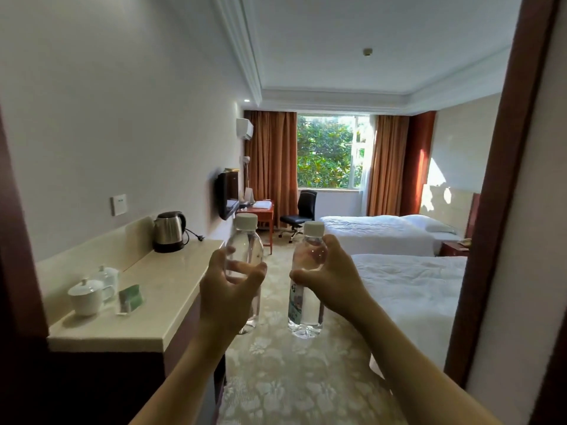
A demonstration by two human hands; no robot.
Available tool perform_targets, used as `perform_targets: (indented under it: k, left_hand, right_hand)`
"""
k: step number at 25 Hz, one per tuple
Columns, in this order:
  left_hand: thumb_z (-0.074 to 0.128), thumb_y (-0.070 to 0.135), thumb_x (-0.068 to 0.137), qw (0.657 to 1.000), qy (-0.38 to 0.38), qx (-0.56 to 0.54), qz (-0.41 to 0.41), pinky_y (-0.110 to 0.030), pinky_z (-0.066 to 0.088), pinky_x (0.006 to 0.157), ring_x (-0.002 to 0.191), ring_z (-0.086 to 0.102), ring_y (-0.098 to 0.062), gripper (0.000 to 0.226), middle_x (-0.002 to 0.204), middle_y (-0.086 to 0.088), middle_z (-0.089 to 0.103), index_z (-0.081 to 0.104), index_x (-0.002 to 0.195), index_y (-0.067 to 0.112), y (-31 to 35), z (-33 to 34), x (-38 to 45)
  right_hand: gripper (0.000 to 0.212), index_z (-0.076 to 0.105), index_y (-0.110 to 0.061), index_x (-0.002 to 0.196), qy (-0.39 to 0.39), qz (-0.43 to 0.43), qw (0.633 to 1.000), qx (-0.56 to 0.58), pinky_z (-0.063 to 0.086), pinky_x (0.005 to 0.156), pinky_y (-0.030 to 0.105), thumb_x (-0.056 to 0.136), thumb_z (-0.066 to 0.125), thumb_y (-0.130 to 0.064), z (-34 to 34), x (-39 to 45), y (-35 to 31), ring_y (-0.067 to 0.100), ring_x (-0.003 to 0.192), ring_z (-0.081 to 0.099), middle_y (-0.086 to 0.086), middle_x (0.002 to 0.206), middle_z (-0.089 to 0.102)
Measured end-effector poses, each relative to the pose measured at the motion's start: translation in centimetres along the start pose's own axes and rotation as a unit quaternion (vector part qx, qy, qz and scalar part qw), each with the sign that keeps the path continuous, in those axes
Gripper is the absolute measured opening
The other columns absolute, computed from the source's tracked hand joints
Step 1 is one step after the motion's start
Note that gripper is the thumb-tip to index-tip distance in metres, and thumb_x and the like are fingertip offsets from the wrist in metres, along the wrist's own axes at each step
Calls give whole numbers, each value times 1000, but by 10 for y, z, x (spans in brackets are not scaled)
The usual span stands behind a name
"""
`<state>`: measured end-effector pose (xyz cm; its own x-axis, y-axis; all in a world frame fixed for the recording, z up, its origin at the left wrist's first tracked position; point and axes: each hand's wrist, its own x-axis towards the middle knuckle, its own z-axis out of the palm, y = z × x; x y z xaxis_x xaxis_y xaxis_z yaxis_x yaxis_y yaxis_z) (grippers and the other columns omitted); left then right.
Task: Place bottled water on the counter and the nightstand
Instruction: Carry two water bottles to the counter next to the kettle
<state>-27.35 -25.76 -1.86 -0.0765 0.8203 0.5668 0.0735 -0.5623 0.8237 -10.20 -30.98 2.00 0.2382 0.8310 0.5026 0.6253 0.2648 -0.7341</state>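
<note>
I hold two clear water bottles with white caps upright in front of me. My left hand [228, 289] grips the left bottle [245, 245] around its middle. My right hand [331, 274] grips the right bottle [306, 305], which has a pale label. Both hang in the air above the carpet, just right of the cream counter [147, 305] on my left. The small red-brown nightstand [453, 249] stands far off on the right, between the two beds against the headboard wall.
On the counter stand a steel kettle [168, 231], two white lidded cups [87, 297] and a green card holder [130, 299]. Two white beds [408, 286] fill the right side. A dark door frame [497, 194] edges the right. A desk and office chair [302, 213] stand by the window.
</note>
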Motion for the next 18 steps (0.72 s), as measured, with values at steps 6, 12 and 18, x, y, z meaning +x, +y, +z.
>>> perform_targets:
  k: [6,12,18]
  left_hand:
    - [79,43,78,999,-35,-9,15,-24,59,54,76,69,-12,61,94,1,63,53,125,14,-80,56,90]
    - [83,47,66,1000,-24,1,-3,-36,63,67,86,71,-18,76,95,0,68,52,128,17,-168,119,200]
    - [84,25,75,999,34,22,-27,-44,64,71,85,71,-20,53,94,-1,69,55,119,18,-240,166,316]
  right_hand:
    - [74,47,-20,127,16,21,999,-19,57,86,39,63,82,-35,26,111,78,20,98,62,2,109,62]
    - [57,48,-25,113,8,-1,999,51,51,68,20,70,84,-13,66,246,163,4,79,61,-11,87,61]
    - [54,50,-23,112,-29,-28,997,59,47,66,20,70,83,-18,115,385,215,1,80,62,-12,87,63]
